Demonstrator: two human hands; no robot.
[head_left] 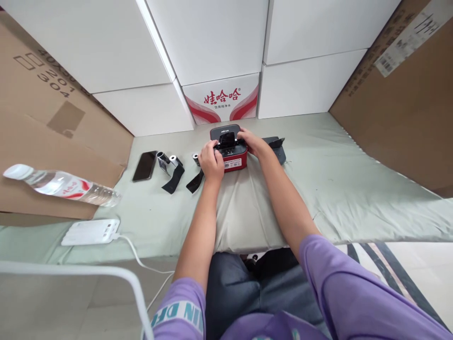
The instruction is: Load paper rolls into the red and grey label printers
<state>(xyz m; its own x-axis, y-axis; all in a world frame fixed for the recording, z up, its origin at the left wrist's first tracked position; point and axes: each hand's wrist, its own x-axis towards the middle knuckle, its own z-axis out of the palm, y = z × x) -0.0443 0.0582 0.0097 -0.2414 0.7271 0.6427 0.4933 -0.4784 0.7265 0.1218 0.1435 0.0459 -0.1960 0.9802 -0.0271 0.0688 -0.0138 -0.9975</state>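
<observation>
1. Head view: hands first. Our left hand (pixel 211 162) grips the left side of the red label printer (pixel 231 152), and our right hand (pixel 252 141) closes on its right top edge, fingers by the open black compartment.
2. The printer sits on the green-covered desk (pixel 336 189), just before the white cartons (pixel 212 42).
3. Left of it lie two small rolls with black tape tails (pixel 173 170), a phone (pixel 144 165), and nearer us a water bottle (pixel 60 185) and white power bank (pixel 90 231).
4. We judge the risks thus: the soft cloth could let the printer slide, and a careless elbow could roll the bottle off.
</observation>
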